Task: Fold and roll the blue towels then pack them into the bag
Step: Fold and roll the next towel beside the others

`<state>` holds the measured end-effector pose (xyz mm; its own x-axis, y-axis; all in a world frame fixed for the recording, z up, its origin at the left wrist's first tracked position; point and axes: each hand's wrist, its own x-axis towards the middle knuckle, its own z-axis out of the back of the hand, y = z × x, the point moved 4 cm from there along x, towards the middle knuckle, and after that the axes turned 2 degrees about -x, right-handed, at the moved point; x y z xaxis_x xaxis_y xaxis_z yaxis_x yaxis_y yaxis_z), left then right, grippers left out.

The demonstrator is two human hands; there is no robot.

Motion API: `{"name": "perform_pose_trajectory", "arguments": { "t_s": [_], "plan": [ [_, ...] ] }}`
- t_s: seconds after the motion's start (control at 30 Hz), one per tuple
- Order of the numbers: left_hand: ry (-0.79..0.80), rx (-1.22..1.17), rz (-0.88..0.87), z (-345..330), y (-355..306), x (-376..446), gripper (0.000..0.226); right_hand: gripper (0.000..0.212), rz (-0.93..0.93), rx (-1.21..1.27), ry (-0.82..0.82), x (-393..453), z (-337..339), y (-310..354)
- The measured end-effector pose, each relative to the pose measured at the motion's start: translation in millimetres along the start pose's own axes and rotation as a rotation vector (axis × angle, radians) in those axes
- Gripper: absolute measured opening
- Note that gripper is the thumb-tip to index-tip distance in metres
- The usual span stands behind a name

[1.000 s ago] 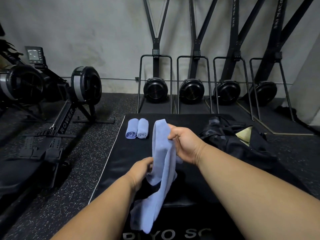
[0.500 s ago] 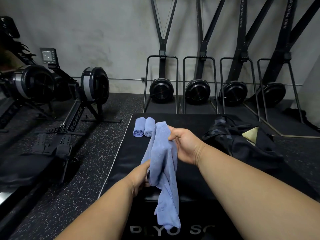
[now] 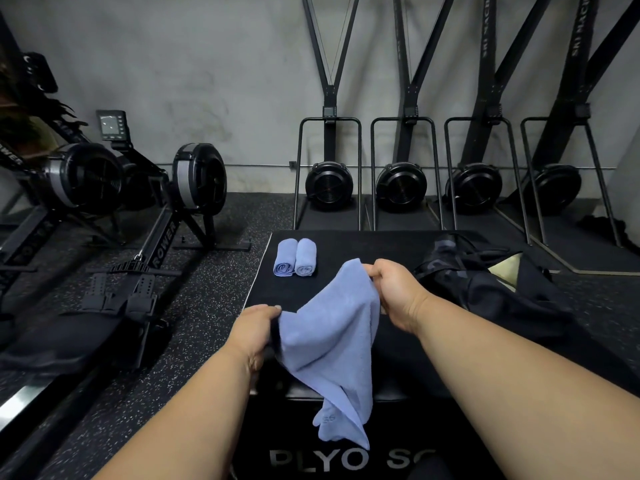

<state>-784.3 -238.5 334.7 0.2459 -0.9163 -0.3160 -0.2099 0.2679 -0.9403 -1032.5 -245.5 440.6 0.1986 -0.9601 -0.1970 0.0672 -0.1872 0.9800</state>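
Note:
A loose blue towel [image 3: 332,344] hangs in the air above the black plyo box [image 3: 346,459], spread between my hands. My left hand [image 3: 254,332] pinches its lower left corner. My right hand [image 3: 394,294] grips its upper right corner, higher and farther away. The towel's free end droops toward me. Two rolled blue towels [image 3: 294,257] lie side by side on the far left of the box top. The black bag [image 3: 491,289] sits open on the right of the box top, with something pale showing inside.
Two rowing machines [image 3: 138,237] stand on the speckled rubber floor at the left. Several ski-type machines [image 3: 401,188] line the grey wall behind the box. The box's left edge [image 3: 258,271] runs close to the rolled towels.
My hands have moved apart, the left to the left and the right staying high, so the towel that hung bunched in a narrow strip now spreads wide between them.

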Motion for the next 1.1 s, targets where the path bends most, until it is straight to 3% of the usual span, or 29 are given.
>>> {"name": "perform_pose_trajectory", "arguments": {
  "t_s": [0.13,0.33,0.53,0.73,0.9,1.1],
  "plan": [
    [-0.025,0.007,-0.052,3.9,-24.2,-11.8,0.026,0.029,0.003,-0.01,-0.098,0.5,13.9,-1.3],
    [-0.067,0.092,-0.154,13.0,-46.2,-17.1,0.027,0.009,0.027,0.027,-0.2,-1.8,34.8,-2.7],
    [-0.002,0.108,-0.252,9.8,-71.3,-26.4,0.025,0.031,0.03,-0.051,-0.21,-9.4,50.7,2.1],
    [0.092,0.353,-0.336,8.4,-92.0,-35.5,0.062,0.051,0.12,0.071,-0.269,-13.0,59.4,3.8],
    [0.112,0.471,-0.375,4.4,-108.6,-46.0,0.071,0.074,0.176,0.028,-0.374,-18.0,73.0,9.6],
    [0.005,0.424,-0.421,22.8,-129.4,-55.4,0.054,0.058,0.152,0.078,-0.345,-24.8,71.0,22.7]
  ]
}}
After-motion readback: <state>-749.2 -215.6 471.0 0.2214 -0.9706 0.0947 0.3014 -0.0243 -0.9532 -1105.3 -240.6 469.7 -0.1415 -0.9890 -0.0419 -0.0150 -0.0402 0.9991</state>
